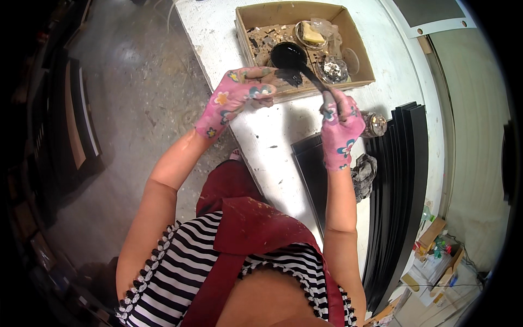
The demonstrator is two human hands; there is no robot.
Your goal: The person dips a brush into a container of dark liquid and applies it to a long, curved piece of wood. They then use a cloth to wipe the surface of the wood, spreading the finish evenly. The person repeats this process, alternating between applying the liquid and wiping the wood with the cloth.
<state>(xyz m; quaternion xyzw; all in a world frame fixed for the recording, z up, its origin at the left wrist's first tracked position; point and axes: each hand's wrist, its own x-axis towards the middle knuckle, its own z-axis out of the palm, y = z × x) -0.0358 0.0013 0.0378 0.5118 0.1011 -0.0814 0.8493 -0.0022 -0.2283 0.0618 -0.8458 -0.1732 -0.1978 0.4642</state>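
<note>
Both my hands wear pink flowered gloves with grey, stained fingers. My right hand (341, 117) is closed on a dark paintbrush (313, 78), which slants to the rim of a round cup of black paint (289, 53). Its bristle end cannot be made out. The cup stands in a shallow cardboard box (359, 46), whose near wall carries a black paint smear (290, 77). Beside that wall is my left hand (234, 95), fingers stretched toward the smear and slightly apart, with nothing visible held in them.
In the box lie a yellow sponge-like block (312, 34) and a clear dish of scraps (332, 69). A glass jar (375, 124), a crumpled grey rag (364, 175) and stacked black strips (400, 180) lie around my right arm on the white table (267, 155). A black panel (311, 163) lies there too.
</note>
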